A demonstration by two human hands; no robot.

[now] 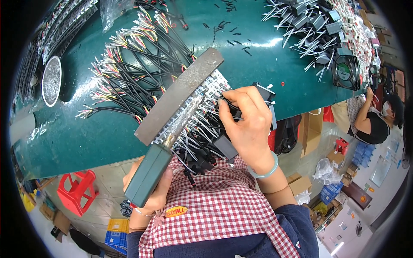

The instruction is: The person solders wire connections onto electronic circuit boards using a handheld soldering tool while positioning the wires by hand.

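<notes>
My left hand (160,191) is wrapped round the dark green handle (148,175) of a tool with a narrow, stained metal shaft (183,122). The shaft slants up to the right along a row of small white circuit boards (215,86). A heavy grey-brown metal bar (180,95) lies along the boards' far side. White and black wires (189,144) fan out from their near side toward my apron. My right hand (249,122) is closed in a pinch at the right end of the row; what sits between its fingertips is too small to make out.
Black cables with bared coloured ends (124,77) spread over the green table (77,146). Black boxes with white leads (307,26) and a fan (345,72) are at the far right. A round container (52,81) stands left. A red stool (77,191) is below; another person (374,116) works at right.
</notes>
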